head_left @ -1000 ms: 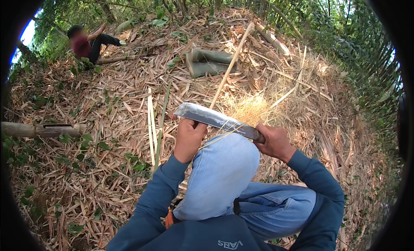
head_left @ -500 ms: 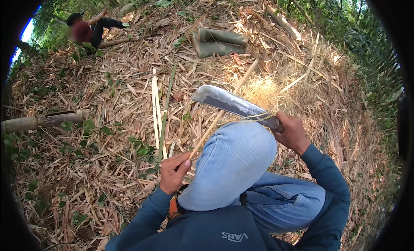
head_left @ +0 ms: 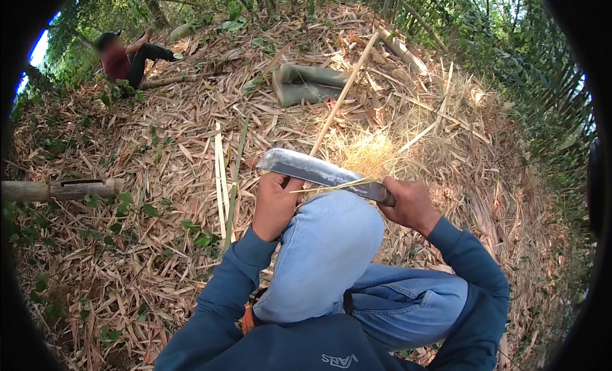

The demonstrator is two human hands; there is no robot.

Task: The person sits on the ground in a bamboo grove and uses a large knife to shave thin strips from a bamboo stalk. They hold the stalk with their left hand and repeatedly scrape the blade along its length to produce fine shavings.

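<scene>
My right hand (head_left: 411,204) grips the handle of a broad steel machete (head_left: 315,169), its blade lying across my raised knee (head_left: 335,231) in blue jeans. My left hand (head_left: 275,204) is closed around a long thin bamboo strip (head_left: 341,94) just under the blade; the strip runs up and away over the ground. Thin pale shavings (head_left: 331,187) curl off where blade and strip meet.
Split bamboo strips (head_left: 222,173) lie on the dry leaf litter to my left. A pair of green rubber boots (head_left: 309,84) lies farther ahead. A thick bamboo pole (head_left: 60,190) lies at the left. Another person (head_left: 124,55) sits at the upper left. Green thicket rings the slope.
My left hand has moved back up the strip to the blade after sliding down toward my body. The view has tipped slightly, with the machete staying on my knee.
</scene>
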